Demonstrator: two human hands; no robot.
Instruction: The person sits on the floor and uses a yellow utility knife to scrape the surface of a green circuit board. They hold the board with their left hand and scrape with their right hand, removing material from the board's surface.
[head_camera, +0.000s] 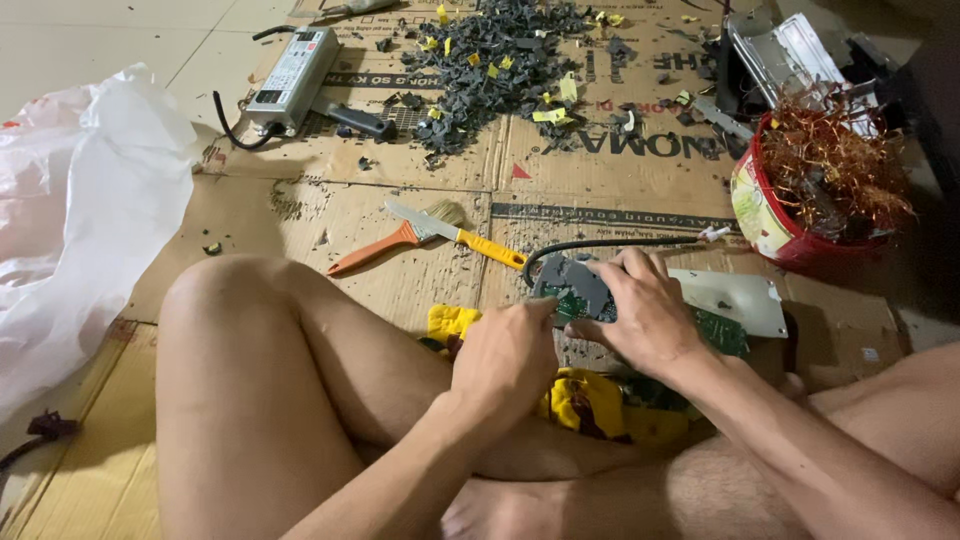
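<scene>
I sit on flattened cardboard with my knees raised. My right hand (645, 310) grips a green circuit board (720, 330) partly covered in grey potting material (577, 282); a black cable (600, 244) curls off its far end. My left hand (505, 358) is closed with its fingertips pinching at the board's near left edge. A white metal casing (735, 298) lies under the board. Yellow cloth gloves (585, 400) rest below my hands, across my leg.
A yellow-handled tool (470, 238), an orange-handled knife (375, 250) and a brush lie ahead. Farther off are a pile of grey fragments (490, 60), a white power-supply box (290, 80) and a red bucket of copper wire (800, 180). White plastic sheet (80, 210) lies left.
</scene>
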